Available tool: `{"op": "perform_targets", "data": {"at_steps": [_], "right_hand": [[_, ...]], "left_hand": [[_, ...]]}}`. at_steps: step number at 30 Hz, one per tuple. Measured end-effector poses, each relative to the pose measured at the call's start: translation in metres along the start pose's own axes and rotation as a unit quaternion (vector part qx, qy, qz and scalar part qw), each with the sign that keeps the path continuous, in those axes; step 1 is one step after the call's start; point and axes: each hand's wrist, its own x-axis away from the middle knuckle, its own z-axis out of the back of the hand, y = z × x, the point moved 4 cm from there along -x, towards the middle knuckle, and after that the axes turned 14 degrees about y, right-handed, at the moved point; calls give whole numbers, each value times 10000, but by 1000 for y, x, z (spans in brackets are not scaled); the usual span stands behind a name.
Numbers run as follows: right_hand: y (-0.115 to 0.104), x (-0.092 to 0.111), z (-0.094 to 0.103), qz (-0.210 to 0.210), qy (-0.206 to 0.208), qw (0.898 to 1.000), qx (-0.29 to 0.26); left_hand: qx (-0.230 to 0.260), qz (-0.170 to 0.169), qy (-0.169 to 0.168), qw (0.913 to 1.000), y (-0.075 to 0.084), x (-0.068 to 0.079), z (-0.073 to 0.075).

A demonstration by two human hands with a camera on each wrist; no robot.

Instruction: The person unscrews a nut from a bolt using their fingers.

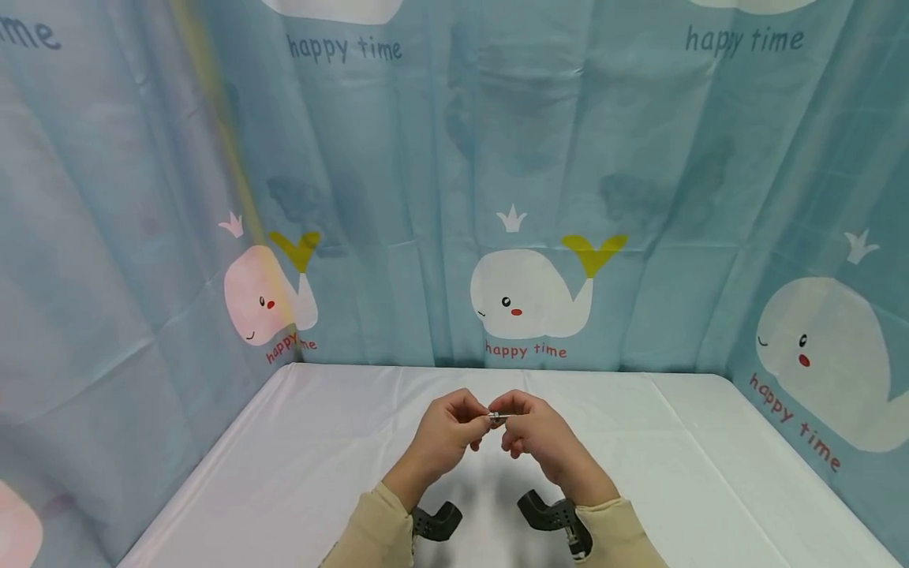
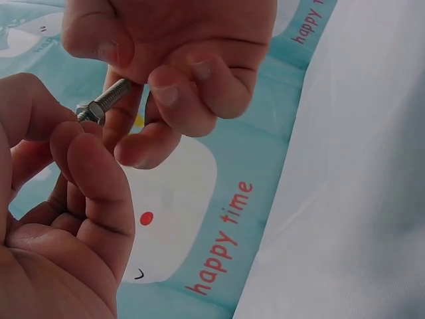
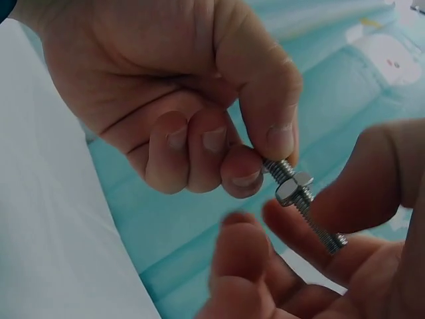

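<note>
A silvery bolt [image 1: 500, 416] with a hex nut [image 3: 292, 189] on its thread is held level between both hands above the table. My left hand [image 1: 442, 432] pinches one end with thumb and forefinger, close by the nut. From the other side, my right hand [image 1: 545, 438] holds the threaded shaft [image 2: 114, 95] between thumb and forefinger, its other fingers curled loosely. Thread shows on both sides of the nut in the right wrist view. Left fingertips cover one end, so whether it has a head cannot be told.
A white cloth covers the table [image 1: 319, 442] below the hands. Behind and at the sides hangs a blue curtain [image 1: 398, 300] printed with whales. Dark wrist mounts [image 1: 437, 522] sit by both cuffs.
</note>
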Motion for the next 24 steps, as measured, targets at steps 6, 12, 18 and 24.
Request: {"op": "perform_targets", "data": {"at_steps": [6,12,18,24], "right_hand": [[4,0,-1,-179,-474,9980,-372],[7,-2,0,16,-404,9985,-373],[3,-2,0,34,-290,9990,-325],[0,0,1,62,-44,9999,-103]], "left_hand": [[-36,-20,11,10000,1,1,-1],[-59,-46,-8,10000,2,1,-2],[-91,-67,-23,9999,2,1,-2],[-129,-50,35,9999,0,1,-1]]}}
